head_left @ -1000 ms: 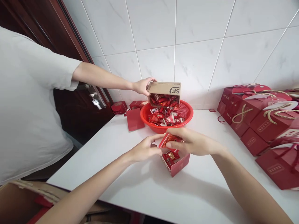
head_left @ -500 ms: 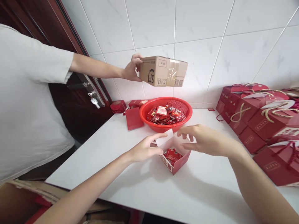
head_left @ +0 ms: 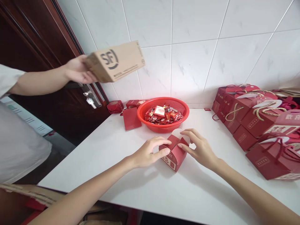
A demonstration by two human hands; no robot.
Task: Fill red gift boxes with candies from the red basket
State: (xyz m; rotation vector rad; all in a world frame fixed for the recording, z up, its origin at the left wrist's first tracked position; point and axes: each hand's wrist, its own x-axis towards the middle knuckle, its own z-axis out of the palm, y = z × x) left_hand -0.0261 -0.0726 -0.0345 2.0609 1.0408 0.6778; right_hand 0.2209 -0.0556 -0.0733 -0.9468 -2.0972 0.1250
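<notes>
Bringing the panels of the small red box (head_left: pixel 180 157) together, my left hand (head_left: pixel 149 152) and right hand (head_left: pixel 202 149) are half open, fingertips touching the card; I cannot tell any firm grip. The box is in front of the red basket (head_left: pixel 161 127). I judge that even, light pressure suits the panels, so that nothing creases. The basket holds wrapped sweets (head_left: pixel 153 118); to its right are gift boxes (head_left: pixel 256 122). Up and left of it, another person's hand (head_left: pixel 78 70) holds a blurred carton (head_left: pixel 120 62). The small box's contents are hidden, my forearms (head_left: pixel 93 190) cut off.
</notes>
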